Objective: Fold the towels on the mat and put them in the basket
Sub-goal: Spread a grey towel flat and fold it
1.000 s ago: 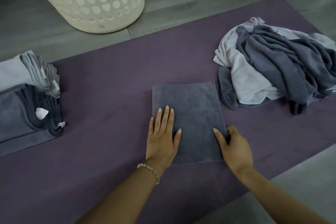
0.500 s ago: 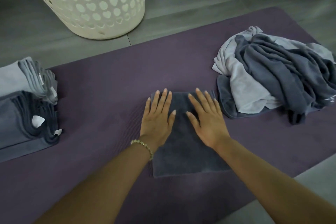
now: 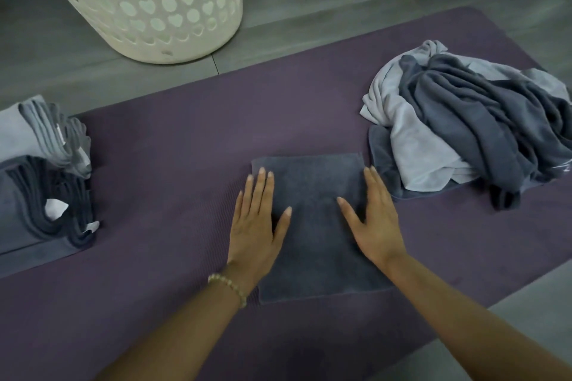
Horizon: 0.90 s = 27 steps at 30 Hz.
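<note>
Pressing down on the folded dark grey towel (image 3: pixel 312 226), both hands lie flat with fingers straight and close together and thumbs splayed inward. The left hand (image 3: pixel 253 226) rests along the towel's left edge, partly on the mat (image 3: pixel 185 148). The right hand (image 3: pixel 374 219) rests along its right edge. Neither grips anything. The towel sits at centre frame on the mat, just beside the unfolded pile (image 3: pixel 464 133) at right and well apart from the folded stack (image 3: pixel 37 189) at left. The basket (image 3: pixel 148 3) stands off the mat at upper left.

The towel looks soft, light and limp, with a nap that should cling to the mat rather than slide. It would likely sag and open if lifted by one corner. Taking it by both short edges, or sliding a palm under the fold while the other hand steadies the top, should keep its shape.

Half a second ago the hands lay side by side near the towel's upper middle; now they have spread out to its two edges, which reads as a smoothing stroke. A second ago the right hand was at the lower right edge with fingers curled on the cloth.
</note>
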{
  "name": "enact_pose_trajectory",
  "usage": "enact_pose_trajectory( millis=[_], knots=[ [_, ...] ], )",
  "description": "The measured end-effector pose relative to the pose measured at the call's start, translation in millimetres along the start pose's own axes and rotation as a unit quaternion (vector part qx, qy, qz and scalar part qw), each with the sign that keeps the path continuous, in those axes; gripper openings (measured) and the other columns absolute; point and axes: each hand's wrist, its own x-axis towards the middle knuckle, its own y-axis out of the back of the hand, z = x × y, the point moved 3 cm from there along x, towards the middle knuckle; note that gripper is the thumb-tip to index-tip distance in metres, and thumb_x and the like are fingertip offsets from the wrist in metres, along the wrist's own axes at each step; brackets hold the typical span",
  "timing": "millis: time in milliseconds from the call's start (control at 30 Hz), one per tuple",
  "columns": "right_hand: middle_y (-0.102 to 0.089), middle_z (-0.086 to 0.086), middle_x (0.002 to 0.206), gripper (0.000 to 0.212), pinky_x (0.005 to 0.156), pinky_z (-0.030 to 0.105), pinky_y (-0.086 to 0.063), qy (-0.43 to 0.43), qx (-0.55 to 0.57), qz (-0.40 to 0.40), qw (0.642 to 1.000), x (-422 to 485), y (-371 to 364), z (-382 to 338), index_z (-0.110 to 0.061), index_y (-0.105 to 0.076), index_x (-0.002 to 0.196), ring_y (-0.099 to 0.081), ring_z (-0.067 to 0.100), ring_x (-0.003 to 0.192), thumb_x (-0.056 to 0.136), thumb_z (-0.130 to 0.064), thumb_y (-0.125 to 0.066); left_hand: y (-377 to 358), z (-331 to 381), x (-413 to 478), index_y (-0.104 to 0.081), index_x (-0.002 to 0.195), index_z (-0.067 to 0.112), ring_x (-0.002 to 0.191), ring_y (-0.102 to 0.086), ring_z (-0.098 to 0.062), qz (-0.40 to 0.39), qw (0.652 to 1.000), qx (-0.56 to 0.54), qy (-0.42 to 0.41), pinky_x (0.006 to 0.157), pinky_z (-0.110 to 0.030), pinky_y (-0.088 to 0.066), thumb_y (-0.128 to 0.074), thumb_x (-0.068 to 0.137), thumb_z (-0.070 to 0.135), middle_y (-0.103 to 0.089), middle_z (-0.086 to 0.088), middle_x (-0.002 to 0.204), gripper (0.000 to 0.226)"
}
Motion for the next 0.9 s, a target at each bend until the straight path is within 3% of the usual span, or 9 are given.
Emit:
enact_pose_trajectory(
  millis=[100,267,367,433,500,600,733,800,900],
  knots=[
    [-0.024,-0.003,0.155,0.093,0.118,0.043,-0.024,-0.067,0.068,0.016,0.995,-22,10,11,-0.018,-0.021,0.151,-0.021,0.013,0.143,0.078,-0.061,-0.059,-13,3,-37,0.010,0.151,0.025,0.144,0.021,-0.010,-0.015,1.000,0.015,-0.011,0.117,-0.028,0.013,-0.004,0.092,0.066,0.019,0.010,0.157,0.073],
    [0.007,-0.014,0.160,0.085,0.120,0.033,-0.002,0.104,-0.109,-0.091,0.984,-47,-3,20,-0.034,-0.001,0.152,0.006,0.006,0.147,0.082,-0.078,-0.024,-29,-1,-47,-0.011,0.153,0.019,0.147,-0.001,-0.019,-0.044,0.995,0.087,-0.031,0.116,-0.036,-0.004,-0.010,0.096,0.063,-0.005,0.000,0.160,0.072],
    [0.018,-0.021,0.156,0.081,0.120,0.030,0.002,0.102,-0.135,-0.113,0.979,-49,-8,32,-0.036,0.002,0.151,0.011,0.003,0.146,0.084,-0.077,-0.015,-29,2,-45,-0.003,0.153,0.020,0.147,0.006,-0.018,-0.055,0.994,0.092,-0.027,0.117,-0.036,0.000,-0.005,0.094,0.065,0.001,0.001,0.160,0.074],
    [0.012,-0.018,0.158,0.081,0.119,0.029,-0.001,0.101,-0.100,-0.099,0.985,-49,-6,29,-0.033,-0.002,0.152,0.005,0.002,0.146,0.086,-0.072,-0.028,-25,3,-46,0.013,0.150,0.026,0.144,0.020,-0.013,-0.054,0.996,0.062,-0.020,0.119,-0.034,0.007,0.000,0.091,0.068,0.018,0.006,0.158,0.074],
    [-0.009,-0.009,0.160,0.083,0.117,0.029,-0.014,0.056,-0.017,-0.051,0.997,-48,-3,25,-0.026,-0.015,0.152,-0.013,0.004,0.143,0.086,-0.057,-0.055,-14,2,-45,0.020,0.148,0.029,0.144,0.018,-0.011,-0.059,0.997,-0.033,0.044,0.119,-0.032,0.006,-0.014,0.089,0.068,0.021,0.009,0.157,0.079],
    [-0.051,0.005,0.132,0.069,0.101,0.032,-0.042,-0.134,0.153,0.019,0.979,-32,10,26,-0.012,-0.040,0.136,-0.049,0.016,0.119,0.081,-0.036,-0.073,8,-7,-35,-0.010,0.151,0.020,0.137,-0.020,-0.019,-0.017,0.969,-0.171,0.177,0.115,-0.035,-0.019,-0.045,0.091,0.053,-0.021,-0.003,0.150,0.077],
    [-0.061,-0.002,0.087,0.036,0.060,0.021,-0.043,-0.252,0.130,-0.097,0.954,-5,24,14,-0.008,-0.059,0.092,-0.059,0.013,0.078,0.081,-0.040,-0.072,20,-8,-11,-0.041,0.134,0.009,0.108,-0.051,-0.015,-0.070,0.912,-0.305,0.266,0.085,-0.020,-0.044,-0.058,0.091,0.038,-0.051,-0.005,0.130,0.055],
    [-0.063,-0.001,0.088,0.032,0.060,0.024,-0.044,-0.276,0.136,-0.134,0.942,3,27,5,-0.007,-0.063,0.089,-0.059,0.014,0.078,0.081,-0.037,-0.073,23,-8,-1,-0.051,0.125,0.005,0.102,-0.058,-0.017,-0.098,0.894,-0.321,0.298,0.079,-0.020,-0.046,-0.061,0.090,0.036,-0.059,-0.006,0.124,0.048],
    [-0.065,0.007,0.109,0.056,0.078,0.032,-0.049,-0.347,0.201,-0.152,0.903,8,27,-5,-0.005,-0.063,0.113,-0.061,0.022,0.093,0.075,-0.043,-0.077,23,-6,13,-0.059,0.119,0.003,0.103,-0.063,-0.021,-0.163,0.862,-0.354,0.325,0.082,-0.025,-0.050,-0.064,0.088,0.036,-0.064,-0.008,0.119,0.046]
  ],
)
